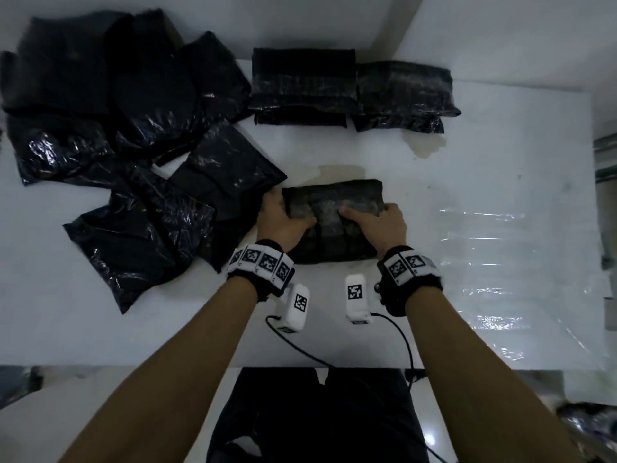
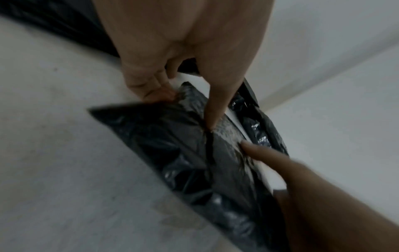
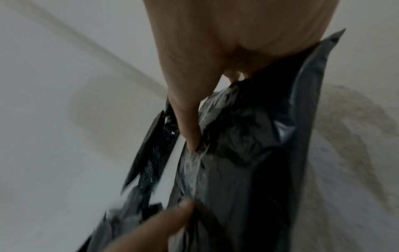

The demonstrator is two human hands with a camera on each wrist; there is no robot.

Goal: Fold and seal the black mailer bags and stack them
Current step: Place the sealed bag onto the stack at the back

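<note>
Both hands, left hand (image 1: 283,219) and right hand (image 1: 379,223), gripped a folded mailer bag (image 1: 334,222) on the stained white table (image 1: 500,182) against pale walls (image 1: 500,31).

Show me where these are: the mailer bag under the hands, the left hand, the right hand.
mailer bag (image 1: 334,242), head view, on its near half between the wrists.
left hand (image 1: 283,220), head view, on its back.
right hand (image 1: 384,223), head view, on its back.

white table (image 1: 500,168), clear plastic sheet (image 1: 484,262)
</note>
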